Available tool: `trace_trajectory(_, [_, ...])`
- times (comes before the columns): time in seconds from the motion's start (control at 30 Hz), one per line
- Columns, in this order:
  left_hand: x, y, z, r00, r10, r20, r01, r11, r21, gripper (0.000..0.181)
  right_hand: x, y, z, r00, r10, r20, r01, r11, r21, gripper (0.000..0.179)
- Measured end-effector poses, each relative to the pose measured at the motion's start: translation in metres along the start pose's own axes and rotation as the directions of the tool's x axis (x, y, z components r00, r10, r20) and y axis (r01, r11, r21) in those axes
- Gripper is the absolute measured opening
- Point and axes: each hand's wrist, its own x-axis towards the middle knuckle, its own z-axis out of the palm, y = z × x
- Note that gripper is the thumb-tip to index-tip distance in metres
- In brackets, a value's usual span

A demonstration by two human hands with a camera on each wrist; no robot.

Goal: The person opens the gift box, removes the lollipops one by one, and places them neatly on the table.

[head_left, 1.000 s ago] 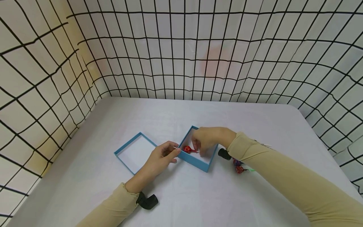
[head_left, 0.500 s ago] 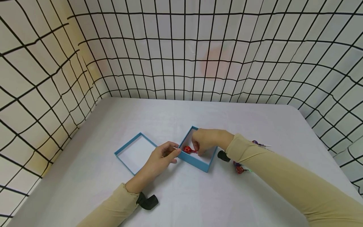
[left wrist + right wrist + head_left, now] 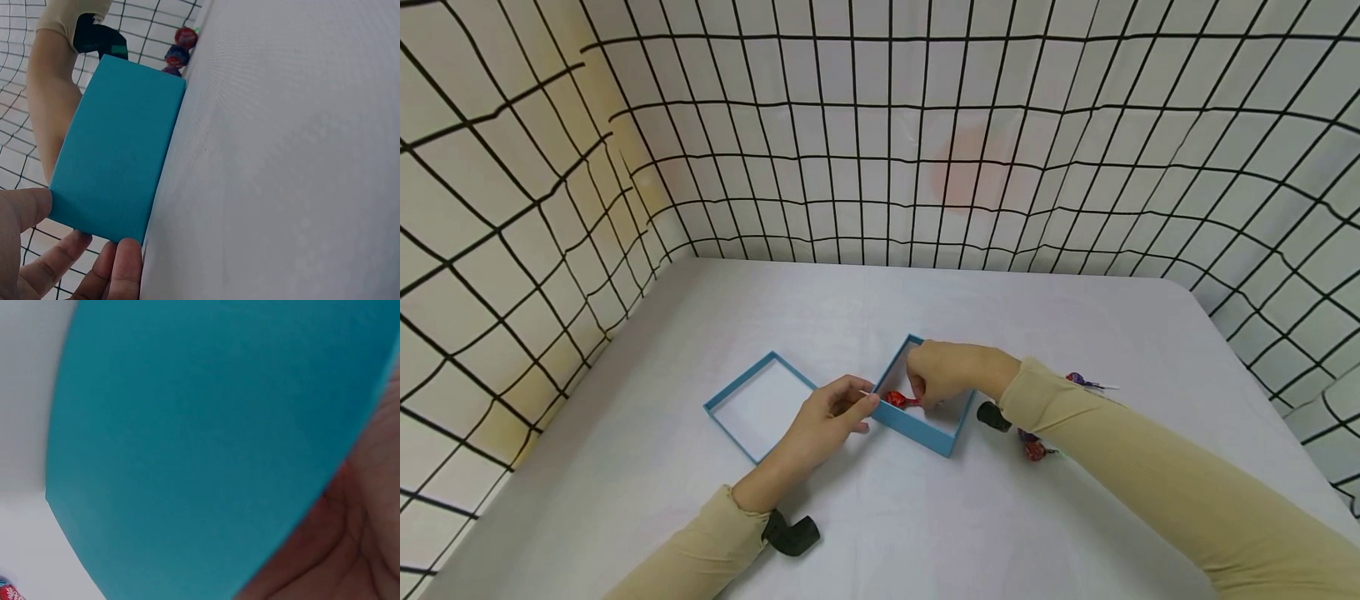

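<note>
An open blue box (image 3: 917,430) with a white inside sits on the table in the head view. My left hand (image 3: 827,421) grips its left corner, thumb at the near wall's rim and fingers round the side; the left wrist view shows the thumb and fingertips at the blue wall (image 3: 119,150). Inside the box lies a lollipop in a red wrapper (image 3: 895,399). My right hand (image 3: 943,369) reaches over the far right wall, its curled fingers pinching the lollipop at its stick end. The right wrist view shows mostly blue wall (image 3: 187,450), with part of the palm behind it.
A shallow blue-rimmed lid (image 3: 737,392), white inside, lies left of the box. Right of the box, more lollipops (image 3: 1035,451) lie partly under the right forearm, and a purple-wrapped lollipop (image 3: 1077,379) lies beyond it. Black netting (image 3: 887,158) stands around the table.
My right fingers have shifted slightly inside the box, closer to the red candy head. The left hand and the box stay in place.
</note>
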Motion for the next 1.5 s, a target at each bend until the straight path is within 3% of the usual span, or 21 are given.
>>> trace_trajectory(0.6, [0.0, -0.002, 0.0, 1.0, -0.014, -0.004, 0.014, 1.0, -0.011, 0.033, -0.015, 0.005, -0.013, 0.997, -0.071, -0.012, 0.072, 0.993, 0.094, 0.016])
trace_trajectory(1.07, [0.0, 0.0, 0.0, 1.0, -0.023, -0.003, 0.023, 1.0, -0.019, 0.034, -0.045, 0.027, -0.031, 0.995, -0.081, -0.057, 0.09, 0.979, 0.184, 0.012])
trace_trajectory(1.5, [0.0, 0.001, 0.0, 0.999, -0.033, -0.003, 0.033, 0.999, -0.032, 0.034, -0.076, 0.042, -0.04, 0.989, -0.108, -0.101, 0.126, 0.973, 0.194, 0.011])
